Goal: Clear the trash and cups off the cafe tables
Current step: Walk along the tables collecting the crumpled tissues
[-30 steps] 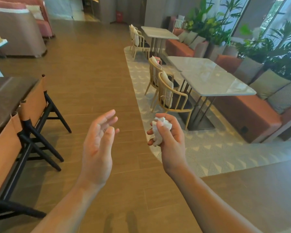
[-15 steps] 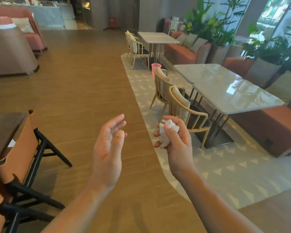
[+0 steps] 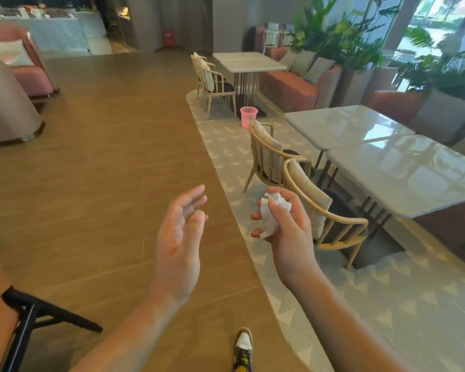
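Note:
My right hand [image 3: 285,232] is held out in front of me, closed around a crumpled white napkin [image 3: 272,213] that pokes out between thumb and fingers. Beside it, my left hand [image 3: 179,237] is raised with the palm turned inward, fingers apart and nothing in it. A small pink mesh wastebasket [image 3: 248,117] stands on the patterned rug ahead, between the two groups of tables. The grey marble cafe tables [image 3: 403,167] at the right show bare glossy tops.
Beige rattan chairs [image 3: 314,200] stand along the near tables, right of my right hand. A further table [image 3: 247,61] with chairs is behind the basket. Orange sofas and planters line the right wall. A black-legged chair [image 3: 24,315] is at lower left. My shoe [image 3: 242,347] is on the wooden floor.
I have walked forward along the wooden floor: the tables and chairs came closer and the pink basket came into view. Both hands kept their pose, the napkin still in the right.

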Tool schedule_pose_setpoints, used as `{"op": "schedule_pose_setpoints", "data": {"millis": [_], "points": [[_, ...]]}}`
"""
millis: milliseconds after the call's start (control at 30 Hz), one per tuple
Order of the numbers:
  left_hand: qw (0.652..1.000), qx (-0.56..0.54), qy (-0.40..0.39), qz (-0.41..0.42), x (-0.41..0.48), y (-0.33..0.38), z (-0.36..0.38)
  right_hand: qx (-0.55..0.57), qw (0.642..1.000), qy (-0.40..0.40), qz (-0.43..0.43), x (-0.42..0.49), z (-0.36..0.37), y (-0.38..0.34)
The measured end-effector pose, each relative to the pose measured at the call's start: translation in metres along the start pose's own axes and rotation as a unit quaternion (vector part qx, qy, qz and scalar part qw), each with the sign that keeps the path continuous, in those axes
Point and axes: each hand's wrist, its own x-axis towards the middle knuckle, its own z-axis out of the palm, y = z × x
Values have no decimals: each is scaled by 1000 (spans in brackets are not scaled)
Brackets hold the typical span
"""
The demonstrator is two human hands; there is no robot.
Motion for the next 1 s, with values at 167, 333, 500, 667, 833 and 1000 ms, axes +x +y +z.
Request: {"op": "schedule_pose_setpoints", "data": {"millis": [167,333,500,667,833,1000], "points": [[1000,1,13,5,137,-52,33,3,1000,-3,10,151,7,9],[1000,-15,26,8,261,-98,56,-3,1000,5,9,292,22,10],[999,-31,31,7,376,-151,58,-2,1000,-5,13,414,45,33],[1000,-20,23,6,496,-216,50,4,1000,4,12,536,81,72],[1000,-22,1,-7,622,-272,32,12,999,32,4,658,128,102],[999,-19,-31,-5,750,-312,11,10,999,51,-7,772,176,118]]}}
